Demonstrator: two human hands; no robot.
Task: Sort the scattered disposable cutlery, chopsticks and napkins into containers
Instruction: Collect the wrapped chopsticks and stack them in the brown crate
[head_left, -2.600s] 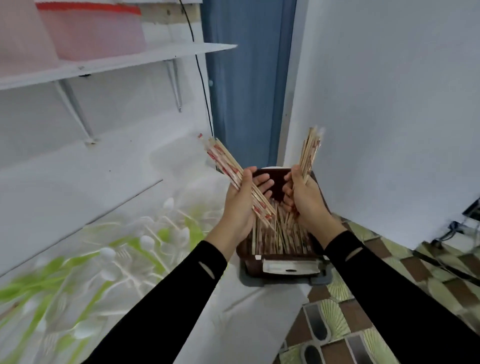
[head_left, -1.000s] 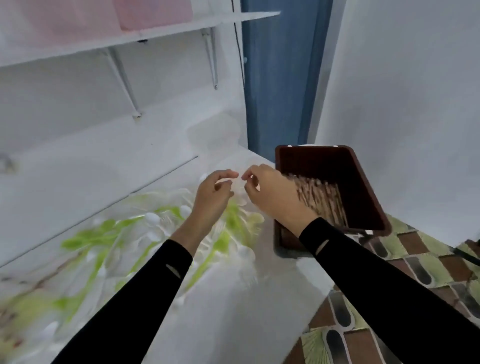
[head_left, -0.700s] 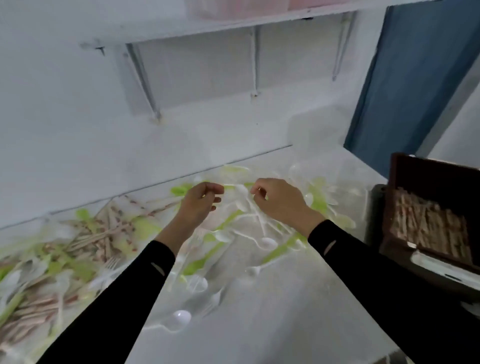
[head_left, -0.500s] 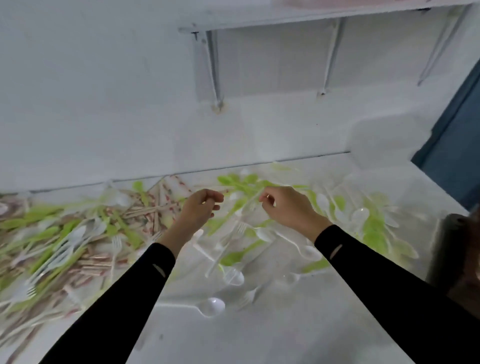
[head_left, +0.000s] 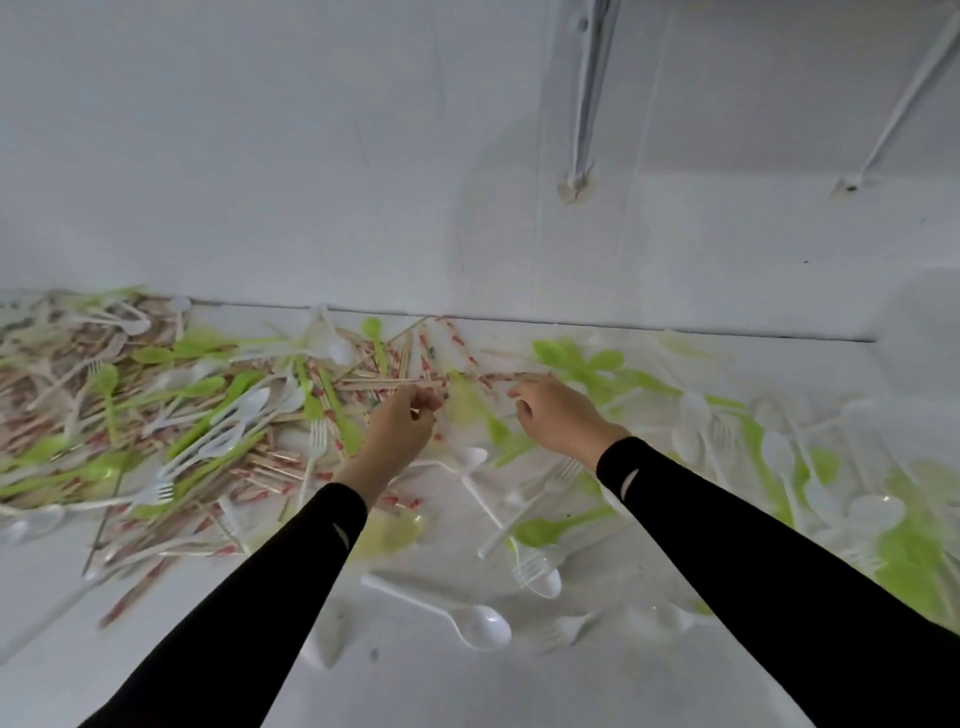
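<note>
I am at the chopstick-gathering step, and the bench (head_left: 519, 686) is far from sorted. My left hand (head_left: 402, 431) has its fingers curled in a narrow pinch on a few chopsticks (head_left: 395, 384) near the back wall. My right hand (head_left: 558, 415) is curled over the end of a red-printed wrapped pair (head_left: 498, 376) just beside it. I cannot tell whether that hand actually has a hold.

The chopsticks under my hands lie flat, with their long axis running left to right along the wall line. Those in the heap further left point every way, tangled among green spoons (head_left: 202, 387), white spoons (head_left: 480, 626) and forks (head_left: 317, 431).

As I judge it, the next move calls for sweeping these sticks parallel into one bundle and lifting it clear without dragging cutlery along. No container is in view, so I would have to turn to find one.
</note>
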